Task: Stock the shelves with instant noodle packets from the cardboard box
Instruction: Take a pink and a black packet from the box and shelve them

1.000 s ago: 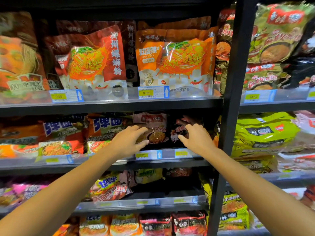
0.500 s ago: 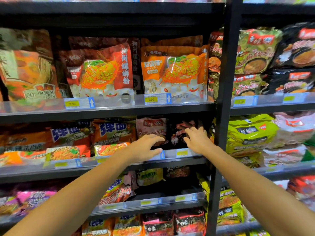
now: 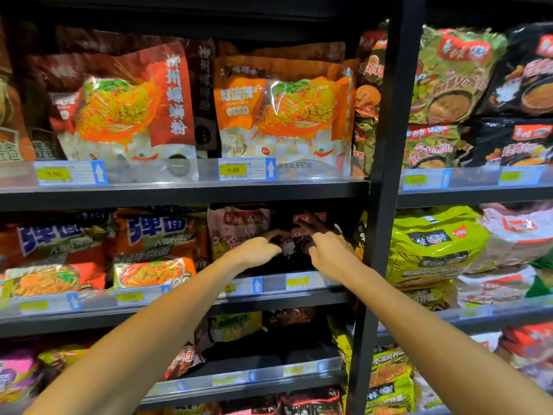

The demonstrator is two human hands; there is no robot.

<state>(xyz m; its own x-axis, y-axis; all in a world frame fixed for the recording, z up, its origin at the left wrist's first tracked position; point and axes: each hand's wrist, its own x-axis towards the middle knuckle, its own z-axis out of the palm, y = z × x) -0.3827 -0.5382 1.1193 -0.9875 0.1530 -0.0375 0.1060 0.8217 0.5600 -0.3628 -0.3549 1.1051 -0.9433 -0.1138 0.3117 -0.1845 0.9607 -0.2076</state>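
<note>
A black instant noodle packet (image 3: 294, 239) stands on the middle shelf (image 3: 191, 307), deep in its dark right-hand slot. My left hand (image 3: 257, 250) reaches in from the left, its fingers curled round the packet's left edge. From the right, my right hand (image 3: 327, 245) lays straight, spread fingers against the packet's front. A pink noodle packet (image 3: 236, 226) stands just left of the black one, behind my left hand. The cardboard box is out of view.
Orange-and-blue packets (image 3: 155, 250) fill the middle shelf's left. Large orange bags (image 3: 284, 115) sit on the shelf above. A black upright post (image 3: 386, 175) divides this bay from green packets (image 3: 434, 244) on the right. Clear price rails (image 3: 272, 284) edge each shelf.
My left hand moved right, off the pink packet and onto the black one. My right hand pushed deeper into the slot. The camera came closer.
</note>
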